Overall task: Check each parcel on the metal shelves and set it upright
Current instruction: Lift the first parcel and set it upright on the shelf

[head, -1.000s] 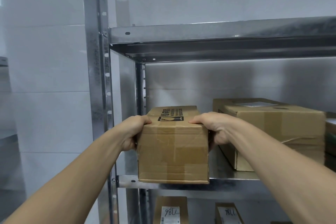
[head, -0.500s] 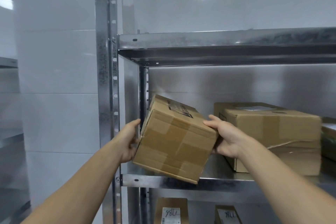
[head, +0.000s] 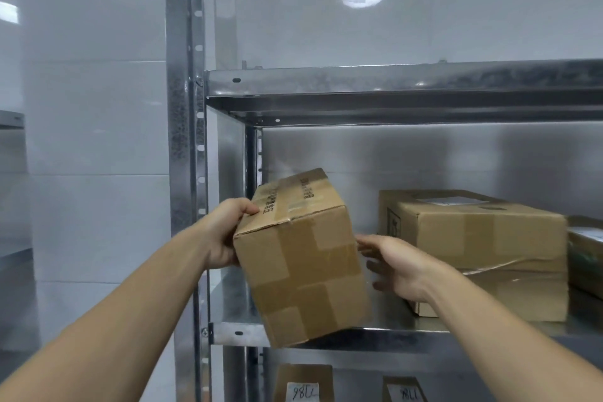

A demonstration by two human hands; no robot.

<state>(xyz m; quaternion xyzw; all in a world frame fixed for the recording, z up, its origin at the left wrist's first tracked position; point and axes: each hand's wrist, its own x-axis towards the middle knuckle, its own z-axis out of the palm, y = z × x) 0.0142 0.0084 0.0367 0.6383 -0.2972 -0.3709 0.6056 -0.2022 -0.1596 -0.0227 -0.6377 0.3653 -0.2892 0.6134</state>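
the main risk is a drop. the small parcel (head: 303, 271) is tipped between the two hands, with the side nearer the right hand raised. its lowest corner, below the left hand, pokes out past the front lip of the shelf (head: 424, 334). i cannot tell whether it bears on that lip or is carried clear of it. only one hand seems to have a real hold, and the front face is mostly smooth tape, so a loose grip could let it slide forward off the shelf toward the person.

a second risk is a knock. the large parcel (head: 473, 238) lies just beyond the right hand, and a wide swing that way could shove it. the steel post (head: 186, 140) stands close outside the left hand, so the knuckles could get pinched if the parcel rocks back. the print on the top face runs sideways, so the parcel may yet be set down wrong way up.

the left hand (head: 225, 235) grips the parcel's upper corner, thumb over the top edge and fingers curled round the hidden side. the right hand (head: 398, 268) is spread open with fairly straight fingers, and its fingertips (head: 362, 243) reach the parcel's right face. it is blurred, so i cannot tell whether they press on it or merely brush it.
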